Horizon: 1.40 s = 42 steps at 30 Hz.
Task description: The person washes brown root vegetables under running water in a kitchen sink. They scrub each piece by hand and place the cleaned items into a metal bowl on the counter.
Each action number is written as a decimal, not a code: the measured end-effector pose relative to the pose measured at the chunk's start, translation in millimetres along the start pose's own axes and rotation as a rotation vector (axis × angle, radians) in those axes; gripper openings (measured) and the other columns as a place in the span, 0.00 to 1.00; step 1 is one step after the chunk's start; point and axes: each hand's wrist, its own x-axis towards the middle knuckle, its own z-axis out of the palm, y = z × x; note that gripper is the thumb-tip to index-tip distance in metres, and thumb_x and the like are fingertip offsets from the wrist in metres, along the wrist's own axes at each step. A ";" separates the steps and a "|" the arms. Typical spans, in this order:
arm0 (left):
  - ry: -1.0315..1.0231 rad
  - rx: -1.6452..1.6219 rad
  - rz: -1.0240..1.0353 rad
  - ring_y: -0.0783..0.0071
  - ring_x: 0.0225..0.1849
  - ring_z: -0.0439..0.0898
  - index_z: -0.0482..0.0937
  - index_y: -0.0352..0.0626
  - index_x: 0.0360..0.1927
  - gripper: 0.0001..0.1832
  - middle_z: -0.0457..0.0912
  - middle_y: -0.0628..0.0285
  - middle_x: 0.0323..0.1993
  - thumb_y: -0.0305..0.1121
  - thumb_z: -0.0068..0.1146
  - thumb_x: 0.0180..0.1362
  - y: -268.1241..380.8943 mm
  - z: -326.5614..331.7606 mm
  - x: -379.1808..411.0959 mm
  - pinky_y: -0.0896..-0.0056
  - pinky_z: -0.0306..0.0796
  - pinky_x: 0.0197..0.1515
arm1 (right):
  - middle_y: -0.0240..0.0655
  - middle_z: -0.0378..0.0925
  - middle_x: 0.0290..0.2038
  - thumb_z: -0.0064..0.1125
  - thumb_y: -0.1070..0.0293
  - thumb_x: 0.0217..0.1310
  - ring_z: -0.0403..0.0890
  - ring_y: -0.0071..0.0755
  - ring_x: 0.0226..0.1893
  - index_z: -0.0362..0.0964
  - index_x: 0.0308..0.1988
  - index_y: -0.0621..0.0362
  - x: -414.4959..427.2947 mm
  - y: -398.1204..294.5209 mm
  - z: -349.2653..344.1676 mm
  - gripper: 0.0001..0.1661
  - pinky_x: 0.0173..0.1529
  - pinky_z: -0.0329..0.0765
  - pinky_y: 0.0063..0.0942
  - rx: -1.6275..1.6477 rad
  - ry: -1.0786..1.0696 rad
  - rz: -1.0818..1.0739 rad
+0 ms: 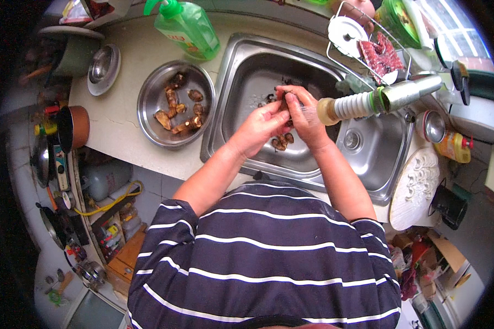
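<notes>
Over the larger basin of the steel double sink (247,82), my left hand (261,127) and my right hand (304,115) come together around a dark brown, root-like piece (289,98), mostly hidden by the fingers. Water from the corrugated faucet hose (352,107) runs onto my right hand. Several small brown pieces (282,141) lie on the basin floor beneath my hands, and dark scraps (271,98) lie beyond my left fingers. Left of the sink, a round steel bowl (145,119) holds several brown and yellowish root-like pieces (172,100).
A green pump bottle (189,31) stands behind the steel bowl. At the back right, a wire rack (333,53) holds a white lid and a red patterned cloth. The smaller basin (368,164) adjoins on the right, beside a white oval board (411,189). A brown pot (79,127) sits at the left.
</notes>
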 end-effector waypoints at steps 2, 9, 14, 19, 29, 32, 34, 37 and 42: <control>-0.014 0.047 0.065 0.76 0.54 0.72 0.59 0.38 0.63 0.24 0.70 0.63 0.56 0.33 0.46 0.65 -2.3 10.0 -1.7 0.73 0.69 0.54 | 0.35 0.78 0.33 0.48 0.63 0.65 0.79 0.26 0.35 0.70 0.47 0.62 1.0 -2.3 4.9 0.16 0.42 0.75 0.24 0.133 0.097 0.157; 0.108 0.018 0.097 0.79 0.44 0.75 0.62 0.39 0.62 0.25 0.75 0.63 0.46 0.30 0.51 0.62 -14.3 -3.6 1.3 0.74 0.72 0.46 | 0.38 0.77 0.45 0.49 0.57 0.66 0.77 0.31 0.44 0.70 0.48 0.64 10.5 8.3 2.3 0.22 0.49 0.74 0.29 0.869 0.142 0.370; 0.115 0.156 0.108 0.74 0.46 0.75 0.68 0.38 0.55 0.19 0.75 0.61 0.46 0.30 0.52 0.61 -8.2 -7.4 -2.6 0.72 0.72 0.49 | 0.36 0.69 0.55 0.47 0.62 0.65 0.73 0.29 0.49 0.65 0.58 0.49 0.1 0.8 1.0 0.22 0.55 0.68 0.30 -0.258 -0.080 -0.197; 0.034 0.203 0.099 0.76 0.44 0.76 0.68 0.36 0.53 0.17 0.75 0.62 0.44 0.29 0.52 0.61 -12.4 -4.6 -1.8 0.73 0.72 0.47 | 0.36 0.76 0.38 0.46 0.60 0.67 0.76 0.25 0.38 0.68 0.51 0.60 -3.6 -7.6 13.8 0.19 0.46 0.74 0.24 0.172 0.041 0.168; 0.095 0.323 0.270 0.77 0.47 0.75 0.61 0.34 0.62 0.28 0.75 0.61 0.49 0.27 0.55 0.59 -11.5 -5.2 1.3 0.75 0.70 0.50 | 0.48 0.75 0.46 0.47 0.51 0.65 0.79 0.41 0.43 0.70 0.45 0.64 6.4 20.7 0.9 0.24 0.49 0.77 0.39 1.083 0.162 0.577; 0.223 0.356 0.314 0.79 0.39 0.77 0.63 0.35 0.61 0.29 0.78 0.62 0.41 0.28 0.59 0.55 -13.9 -5.1 5.2 0.76 0.72 0.44 | 0.43 0.71 0.53 0.45 0.53 0.67 0.72 0.37 0.53 0.63 0.57 0.59 4.4 9.8 4.3 0.27 0.60 0.65 0.34 0.621 0.120 0.289; 0.376 0.701 0.366 0.77 0.36 0.79 0.67 0.37 0.58 0.29 0.79 0.60 0.38 0.27 0.62 0.51 -14.3 -0.6 3.1 0.74 0.74 0.41 | 0.39 0.70 0.53 0.44 0.57 0.68 0.69 0.32 0.55 0.61 0.60 0.55 1.1 -13.3 19.2 0.25 0.62 0.60 0.28 0.288 0.103 0.206; 0.409 0.878 0.484 0.77 0.35 0.79 0.68 0.38 0.58 0.31 0.80 0.58 0.37 0.26 0.63 0.48 -19.8 -2.5 5.9 0.74 0.74 0.40 | 0.39 0.74 0.47 0.43 0.62 0.69 0.76 0.26 0.44 0.65 0.56 0.60 0.3 4.9 24.2 0.21 0.50 0.73 0.24 0.062 0.119 0.091; 0.129 0.133 0.044 0.79 0.36 0.79 0.68 0.36 0.57 0.23 0.79 0.63 0.38 0.28 0.57 0.58 3.4 -3.3 -2.9 0.81 0.74 0.40 | 0.39 0.78 0.36 0.45 0.58 0.68 0.78 0.26 0.33 0.72 0.44 0.61 2.4 -1.9 10.9 0.18 0.42 0.75 0.24 0.275 0.133 0.310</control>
